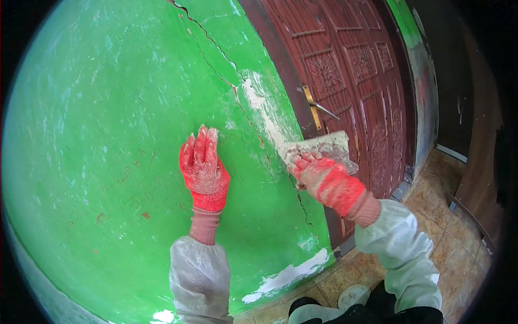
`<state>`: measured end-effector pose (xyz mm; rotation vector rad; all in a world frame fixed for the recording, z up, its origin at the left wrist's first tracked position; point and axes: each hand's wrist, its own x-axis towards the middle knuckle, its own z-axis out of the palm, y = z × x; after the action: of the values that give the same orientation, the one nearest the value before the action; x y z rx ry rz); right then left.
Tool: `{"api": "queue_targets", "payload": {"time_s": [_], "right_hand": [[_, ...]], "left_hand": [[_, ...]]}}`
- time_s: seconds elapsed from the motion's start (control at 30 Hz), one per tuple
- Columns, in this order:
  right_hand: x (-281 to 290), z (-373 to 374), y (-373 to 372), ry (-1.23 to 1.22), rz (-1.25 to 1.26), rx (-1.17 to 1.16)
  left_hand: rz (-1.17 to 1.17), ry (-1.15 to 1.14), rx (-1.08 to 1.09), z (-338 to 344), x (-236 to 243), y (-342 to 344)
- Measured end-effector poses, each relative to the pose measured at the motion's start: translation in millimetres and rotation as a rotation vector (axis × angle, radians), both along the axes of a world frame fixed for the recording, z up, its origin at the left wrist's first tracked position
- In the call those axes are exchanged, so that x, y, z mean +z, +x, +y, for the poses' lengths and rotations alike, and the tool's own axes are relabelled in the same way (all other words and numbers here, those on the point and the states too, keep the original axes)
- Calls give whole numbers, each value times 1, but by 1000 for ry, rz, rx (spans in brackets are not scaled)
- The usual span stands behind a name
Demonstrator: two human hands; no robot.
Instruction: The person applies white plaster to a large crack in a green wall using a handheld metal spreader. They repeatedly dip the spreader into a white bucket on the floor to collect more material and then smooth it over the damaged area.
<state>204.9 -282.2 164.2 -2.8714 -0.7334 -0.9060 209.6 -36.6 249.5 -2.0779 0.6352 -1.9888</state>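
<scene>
On the right side of the green wall, right by the carved brown door, here's the right hand in its smeared red glove, and its grip is clenched around a flat trowel caked with whitish filler! The blade lies crosswise in front of the door frame, its left end over the near end of a long white patch; whether it presses on the wall, I cannot tell. And over to the left, the left hand, red glove dusted white: this grip is released, holding nothing, fingers stretched toward the far side, back of the hand facing us. Touching the wall or just off it? Hard to say. Between the two hands runs a jagged crack, coming down from the far side just left of that patch. On the door, a metal handle stands just beyond the trowel. Nearer in, a second white patch sits low on the wall, close to the tiled floor.
</scene>
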Motion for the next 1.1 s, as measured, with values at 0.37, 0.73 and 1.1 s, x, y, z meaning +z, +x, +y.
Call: {"api": "queue_targets", "payload": {"time_s": [0.37, 0.73, 1.1], "right_hand": [[94, 23, 23, -1, -470, -107], [129, 19, 7, 99, -458, 2], [-70, -31, -56, 699, 352, 340]], "left_hand": [[-67, -4, -20, -1, 2, 0], [2, 24, 19, 2, 3, -4], [-283, 182, 59, 19, -11, 19]]}}
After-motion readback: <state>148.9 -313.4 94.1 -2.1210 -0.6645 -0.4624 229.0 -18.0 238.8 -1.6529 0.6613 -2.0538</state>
